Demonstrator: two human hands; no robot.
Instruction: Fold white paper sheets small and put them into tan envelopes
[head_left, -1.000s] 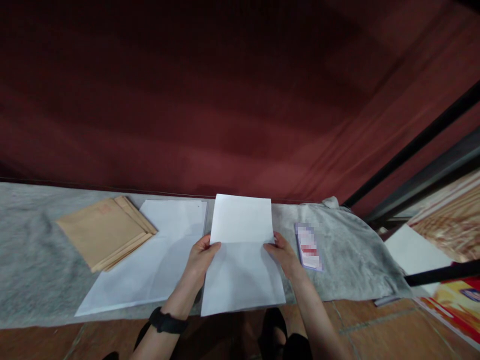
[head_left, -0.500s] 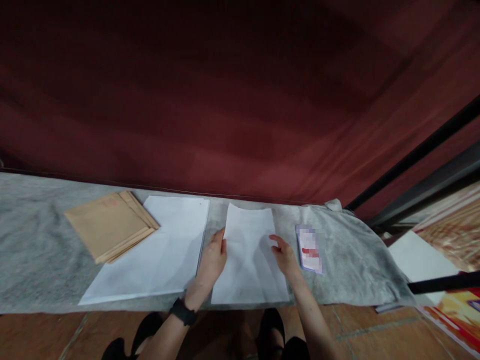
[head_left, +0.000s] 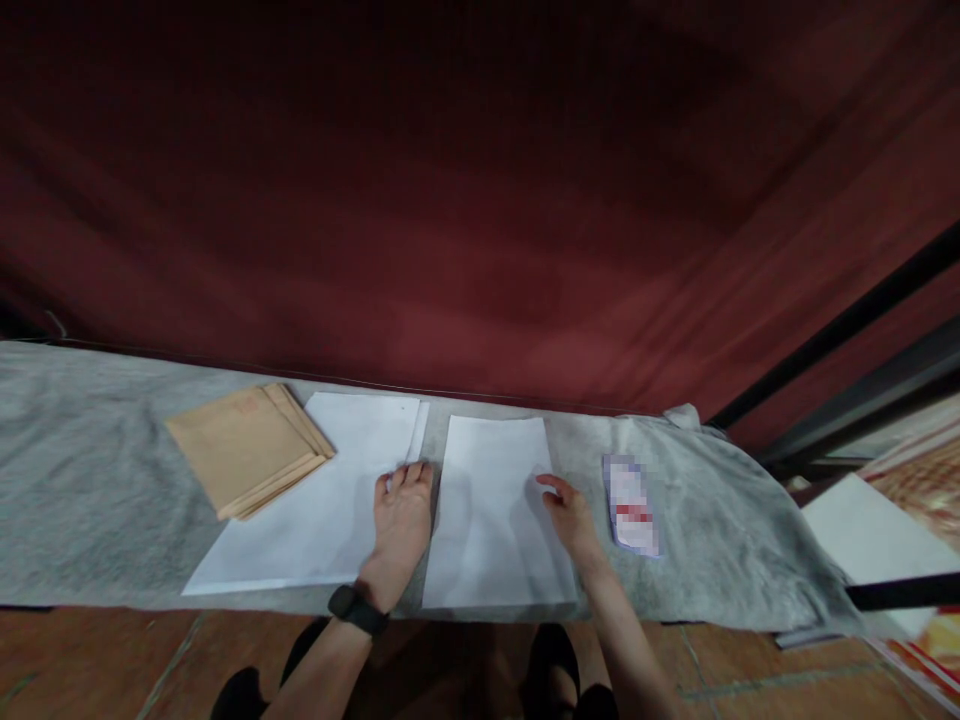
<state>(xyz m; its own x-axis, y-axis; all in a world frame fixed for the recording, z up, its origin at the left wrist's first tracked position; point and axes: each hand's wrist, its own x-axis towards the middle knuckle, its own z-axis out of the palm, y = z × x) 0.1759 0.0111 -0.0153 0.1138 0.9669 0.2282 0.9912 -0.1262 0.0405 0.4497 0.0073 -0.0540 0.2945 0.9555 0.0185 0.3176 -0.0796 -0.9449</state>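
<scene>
My left hand [head_left: 403, 505] lies on the right part of a stack of white paper [head_left: 337, 500], its fingers apart and pointing away from me. Near that hand the edges of the stack's sheets are slightly offset. A separate white sheet [head_left: 495, 520] lies flat in front of me. Over its right edge is my right hand [head_left: 568, 510], index finger and thumb apart; whether it touches the paper is hard to tell. Several brown envelopes [head_left: 244, 440] lie piled on the stack's left side.
A blurred-out white and purple item with a red band [head_left: 630, 508] lies right of my right hand. Grey cloth [head_left: 712, 520] covers the table. Behind hangs a dark red curtain [head_left: 465, 250]. Black bars [head_left: 832, 330] and a white board [head_left: 877, 530] are at the right.
My left hand has let go of the single sheet's left edge and moved left onto the stack. The sheet's far edge now lies flatter. My right hand has hardly moved.
</scene>
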